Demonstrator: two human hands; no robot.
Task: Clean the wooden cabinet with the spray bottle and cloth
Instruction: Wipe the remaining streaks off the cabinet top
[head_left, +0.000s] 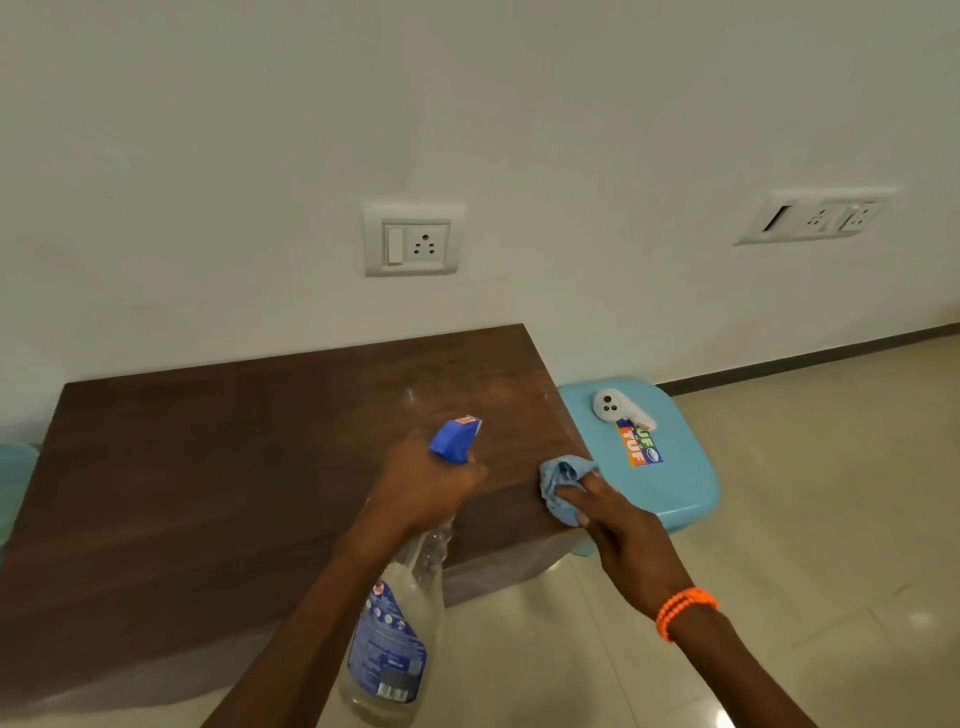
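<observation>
A low dark wooden cabinet (234, 467) stands against the white wall, its top showing a faint wet patch near the far right. My left hand (426, 480) grips the neck of a clear spray bottle (395, 639) with a blue label; its blue nozzle (456, 439) points toward the cabinet's far right. My right hand (618, 525) holds a crumpled light blue cloth (561, 486) on the cabinet's front right corner. An orange bead bracelet sits on that wrist.
A light blue plastic stool (680, 483) stands right beside the cabinet's right end, with a white controller (615, 408) lying on it. Two wall sockets (413, 240) are above. Beige tiled floor (805, 519) spreads to the right. A teal object edge shows at far left.
</observation>
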